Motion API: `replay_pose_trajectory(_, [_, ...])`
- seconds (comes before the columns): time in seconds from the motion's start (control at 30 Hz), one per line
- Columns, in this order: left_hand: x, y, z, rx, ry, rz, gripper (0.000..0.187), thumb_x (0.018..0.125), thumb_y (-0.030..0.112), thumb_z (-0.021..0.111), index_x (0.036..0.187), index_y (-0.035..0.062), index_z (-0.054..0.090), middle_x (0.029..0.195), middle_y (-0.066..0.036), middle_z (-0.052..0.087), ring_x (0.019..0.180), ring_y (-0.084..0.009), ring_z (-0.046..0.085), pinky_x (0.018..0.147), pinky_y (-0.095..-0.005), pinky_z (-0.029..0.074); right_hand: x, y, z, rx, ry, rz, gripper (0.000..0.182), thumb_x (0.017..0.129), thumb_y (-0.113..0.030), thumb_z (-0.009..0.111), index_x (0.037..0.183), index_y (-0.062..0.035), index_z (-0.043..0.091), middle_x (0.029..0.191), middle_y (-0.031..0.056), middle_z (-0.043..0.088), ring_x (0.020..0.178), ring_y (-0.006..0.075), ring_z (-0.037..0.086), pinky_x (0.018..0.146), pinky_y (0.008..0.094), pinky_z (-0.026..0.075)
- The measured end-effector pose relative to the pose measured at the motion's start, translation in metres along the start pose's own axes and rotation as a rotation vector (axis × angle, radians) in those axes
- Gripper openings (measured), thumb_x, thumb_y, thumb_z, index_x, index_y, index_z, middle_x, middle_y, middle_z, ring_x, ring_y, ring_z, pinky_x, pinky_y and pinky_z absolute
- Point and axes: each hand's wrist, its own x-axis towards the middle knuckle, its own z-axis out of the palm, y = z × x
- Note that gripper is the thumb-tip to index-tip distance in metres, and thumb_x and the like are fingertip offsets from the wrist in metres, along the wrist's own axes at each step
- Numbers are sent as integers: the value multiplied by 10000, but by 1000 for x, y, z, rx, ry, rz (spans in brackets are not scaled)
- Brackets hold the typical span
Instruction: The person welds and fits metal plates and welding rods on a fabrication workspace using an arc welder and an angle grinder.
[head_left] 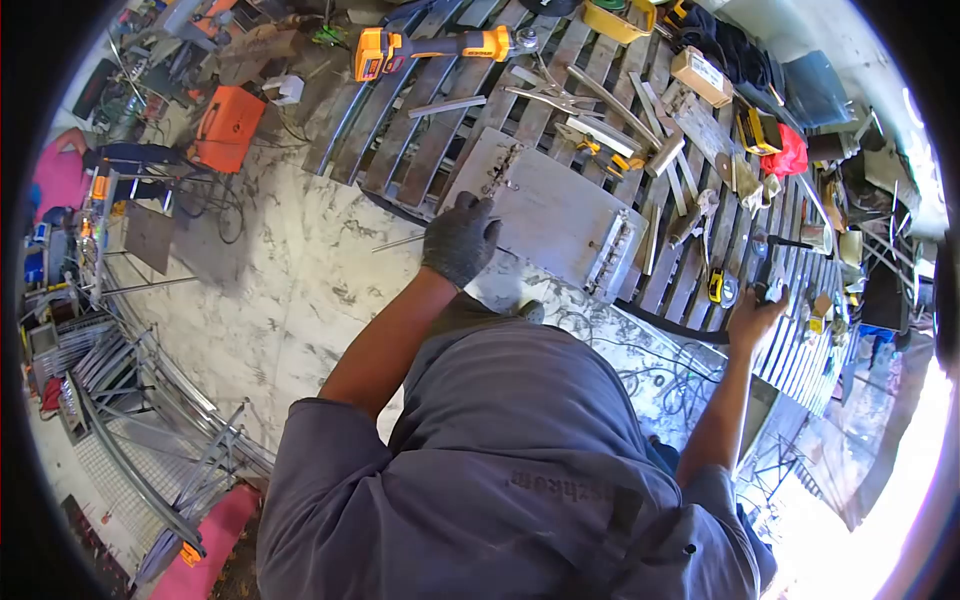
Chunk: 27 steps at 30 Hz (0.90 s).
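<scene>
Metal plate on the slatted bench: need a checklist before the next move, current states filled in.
1. Metal plate lying on slatted bench: ok.
2. Left hand gloved: ok.
3. Left hand pressing the plate: cannot tell; it is at the near-left edge, pressure doesn't show.
4. Right hand gloved: not ok, looks bare.
5. Right hand's grip on the dark tool secure: cannot tell, too small.
6. Orange power tool off the plate: ok, lies beyond it.

Glare (890,520), probably daylight, bleaches the lower right; edges bend.
</scene>
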Motion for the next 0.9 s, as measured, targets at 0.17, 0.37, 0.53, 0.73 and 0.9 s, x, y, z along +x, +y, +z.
replay_pose_trajectory(0.17, [23,-3,4,46,-61,-7,284,1013,332,733,1143,79,726,1125,-170,674,858,-363,769,721,-538,613,9,-116,-89,172,-57,-93,726,990,-48,811,1640,-49,490,968,99,780,761,186,676,718,374,555])
replay_pose_trajectory(0.37, [35,-8,42,131,-76,-67,163,995,233,694,1086,102,728,1096,-124,658,869,-296,757,711,-493,593,-11,-250,-71,275,-422,-260,819,984,133,649,1744,-80,432,1127,62,760,953,130,684,906,305,565])
replay_pose_trajectory(0.53, [33,-5,40,122,-33,-95,292,1004,309,725,1171,70,730,1187,-146,663,983,-326,747,807,-518,592,-27,-329,-13,63,-694,-440,840,986,129,636,1760,-121,422,1091,54,715,977,144,682,904,313,551])
replay_pose_trajectory(0.73, [31,11,46,101,87,-215,373,996,376,747,1220,79,722,1260,-142,651,1072,-327,717,885,-535,556,-5,-347,31,70,-776,-711,781,1030,75,691,1735,-139,433,1090,141,784,926,207,763,843,366,614])
replay_pose_trajectory(0.9, [32,25,59,223,161,-275,431,997,445,729,1244,92,721,1245,-145,673,1128,-337,695,930,-559,537,19,-319,53,136,-828,-656,797,1016,39,751,1732,-135,446,1101,142,780,930,169,723,834,337,583])
